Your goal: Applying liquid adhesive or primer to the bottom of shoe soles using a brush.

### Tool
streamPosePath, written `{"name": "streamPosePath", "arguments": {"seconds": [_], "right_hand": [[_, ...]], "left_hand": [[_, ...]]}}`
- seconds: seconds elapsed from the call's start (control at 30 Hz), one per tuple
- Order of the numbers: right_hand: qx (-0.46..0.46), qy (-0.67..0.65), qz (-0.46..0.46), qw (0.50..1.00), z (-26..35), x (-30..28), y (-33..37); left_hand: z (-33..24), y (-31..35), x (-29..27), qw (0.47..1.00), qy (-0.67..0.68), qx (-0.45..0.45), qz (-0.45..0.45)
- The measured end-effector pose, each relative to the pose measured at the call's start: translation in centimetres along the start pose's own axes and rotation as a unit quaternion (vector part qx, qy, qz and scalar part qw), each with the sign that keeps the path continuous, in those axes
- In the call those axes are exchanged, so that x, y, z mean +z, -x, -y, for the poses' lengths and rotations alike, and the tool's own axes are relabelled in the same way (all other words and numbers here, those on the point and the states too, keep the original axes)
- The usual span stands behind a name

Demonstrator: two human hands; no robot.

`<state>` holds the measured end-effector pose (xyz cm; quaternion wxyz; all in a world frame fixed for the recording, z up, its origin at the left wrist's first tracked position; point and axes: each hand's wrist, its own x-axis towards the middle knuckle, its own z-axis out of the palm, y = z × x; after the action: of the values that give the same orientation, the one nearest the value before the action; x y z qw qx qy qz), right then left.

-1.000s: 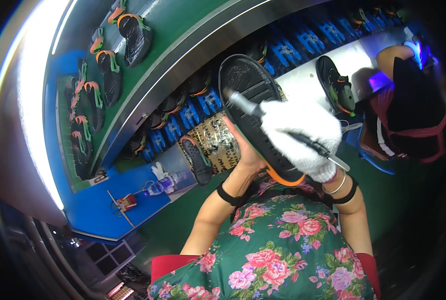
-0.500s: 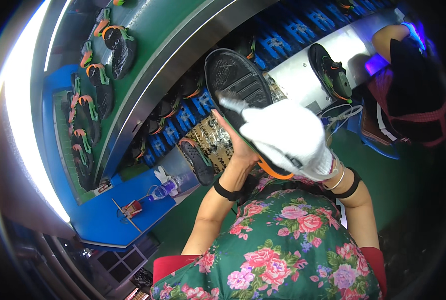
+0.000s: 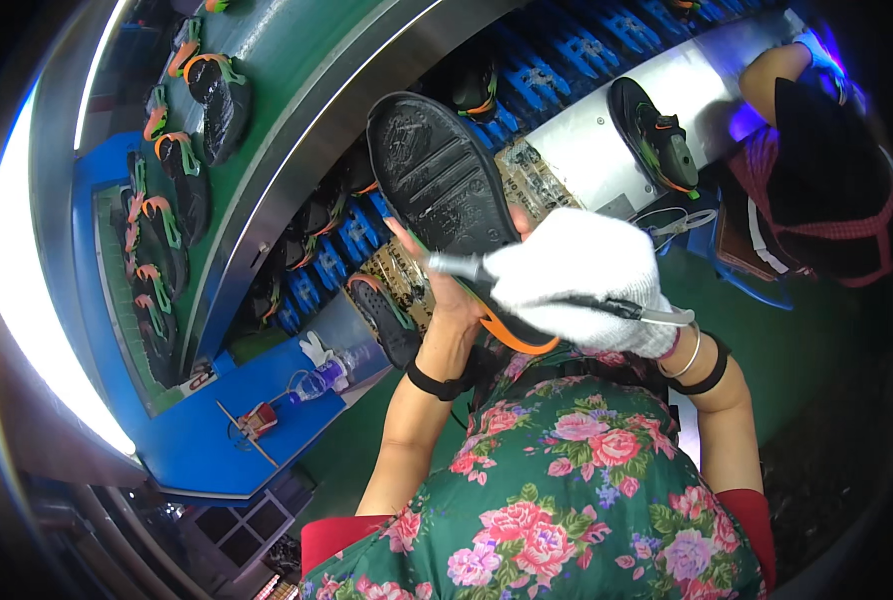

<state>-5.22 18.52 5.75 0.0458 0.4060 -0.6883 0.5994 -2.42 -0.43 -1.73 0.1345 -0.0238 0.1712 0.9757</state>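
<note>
Brushing the sole seemed, by our judgement, the step in hand. We noted the bare left hand cupping the black shoe sole from beneath, before the chest; the right hand, in a fuzzy white knit glove, gripped a slim, metal-fronted brush-like tool, tip blurred by the sole's left edge. Next move, we judged, called for steady support, light pressure. Sole: raised rim, crosswise ribs, glossy smears, curved orange near end.

Purple-tinted bottle, blue table, bright strip light, white cable
</note>
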Motion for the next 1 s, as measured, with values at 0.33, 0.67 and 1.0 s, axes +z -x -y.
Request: {"name": "streamPosePath", "arguments": {"seconds": [0.33, 0.67, 1.0], "right_hand": [[-0.034, 0.044, -0.029, 0.998, 0.2, 0.4, 0.8], [0.009, 0.026, -0.002, 1.0, 0.4, -0.2, 2.1], [0.063, 0.018, -0.04, 0.997, 0.3, 0.0, 2.9]], "left_hand": [[-0.4, -1.0, -0.1, 1.0, 0.006, -0.013, 0.003], [-1.0, -1.8, 1.2, 0.999, -0.04, 0.036, 0.002], [-1.5, -2.1, 1.6, 0.994, -0.092, 0.055, -0.03]]}}
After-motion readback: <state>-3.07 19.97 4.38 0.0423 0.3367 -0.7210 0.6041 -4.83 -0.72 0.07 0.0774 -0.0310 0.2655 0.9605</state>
